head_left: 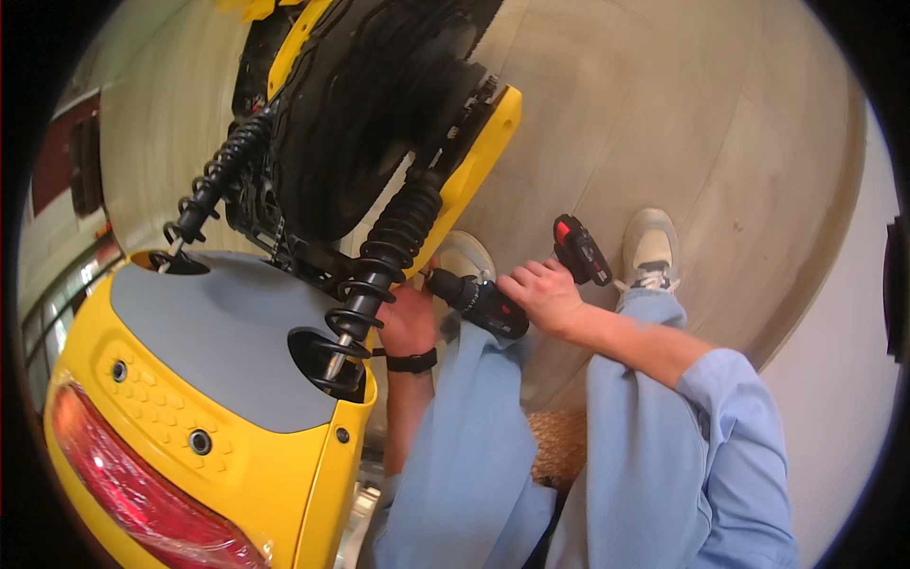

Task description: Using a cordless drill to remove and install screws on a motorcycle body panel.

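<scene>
A black cordless drill [493, 311] with a black-and-red battery pack [581, 250] is gripped around its handle by my right hand [545, 296]. Its chuck points left, at the side of a yellow two-wheeled vehicle [242, 455]. Close by the drill's tip, my left hand [409, 321] reaches up beside the black spring shock absorber [391, 242], with a dark band on its wrist. The shock and the yellow arm [474, 171] hide most of its fingers, so what they touch cannot be made out. The bit's contact point is also hidden.
Beyond the shocks stands a large black tyre [365, 123]. A second spring shock [218, 175] is on the left. The body carries a red tail light [142, 479] under clear wrap. My shoes [651, 242] rest on the beige floor [739, 123]; a woven seat [557, 446] shows between my legs.
</scene>
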Demonstrator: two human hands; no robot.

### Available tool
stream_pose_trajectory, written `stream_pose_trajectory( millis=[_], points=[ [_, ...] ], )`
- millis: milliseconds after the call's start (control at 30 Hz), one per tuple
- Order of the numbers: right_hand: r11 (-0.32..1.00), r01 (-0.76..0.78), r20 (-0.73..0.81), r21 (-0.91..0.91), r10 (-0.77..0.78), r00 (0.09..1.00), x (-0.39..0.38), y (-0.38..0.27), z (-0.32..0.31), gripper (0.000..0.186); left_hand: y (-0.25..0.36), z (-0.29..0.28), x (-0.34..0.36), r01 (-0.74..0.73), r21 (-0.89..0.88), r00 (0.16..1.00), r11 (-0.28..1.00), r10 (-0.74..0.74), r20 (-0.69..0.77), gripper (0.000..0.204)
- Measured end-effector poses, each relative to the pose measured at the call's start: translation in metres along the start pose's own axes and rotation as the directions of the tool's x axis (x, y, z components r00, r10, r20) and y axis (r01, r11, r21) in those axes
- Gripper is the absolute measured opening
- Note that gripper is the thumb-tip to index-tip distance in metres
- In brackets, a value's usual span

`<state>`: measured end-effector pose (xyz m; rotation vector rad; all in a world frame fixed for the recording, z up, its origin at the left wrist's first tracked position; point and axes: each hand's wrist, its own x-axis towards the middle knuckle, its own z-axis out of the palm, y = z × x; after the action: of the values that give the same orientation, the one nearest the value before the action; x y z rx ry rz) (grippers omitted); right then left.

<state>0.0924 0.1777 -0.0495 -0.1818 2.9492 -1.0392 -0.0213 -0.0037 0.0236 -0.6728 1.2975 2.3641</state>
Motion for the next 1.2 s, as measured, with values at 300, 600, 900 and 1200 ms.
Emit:
stream_pose_trajectory(
  millis=[300,600,900,1200],
  points=[
    [1.000,-0.009,0.025,-0.028,0.009,1.000,0.000,0.001,0.003,0.021,0.004,-0.013,0.002,-0.028,0.066,0.999,0.997,0.026,0.036,0.044],
    [0.998,-0.008,-0.042,-0.057,0.006,0.999,0.003,0.000,0.002,0.018,0.002,-0.013,0.004,0.014,-0.038,0.996,0.999,-0.011,0.085,0.041],
    [0.993,0.014,-0.006,-0.117,-0.015,1.000,0.002,-0.007,-0.006,0.019,0.005,-0.014,0.004,-0.005,0.028,1.000,1.000,0.004,0.008,0.042],
    [0.979,0.081,-0.029,-0.188,-0.088,0.996,0.009,0.014,-0.009,0.024,0.001,-0.007,0.001,-0.007,0.029,0.998,1.000,0.005,0.061,0.043]
  ],
)
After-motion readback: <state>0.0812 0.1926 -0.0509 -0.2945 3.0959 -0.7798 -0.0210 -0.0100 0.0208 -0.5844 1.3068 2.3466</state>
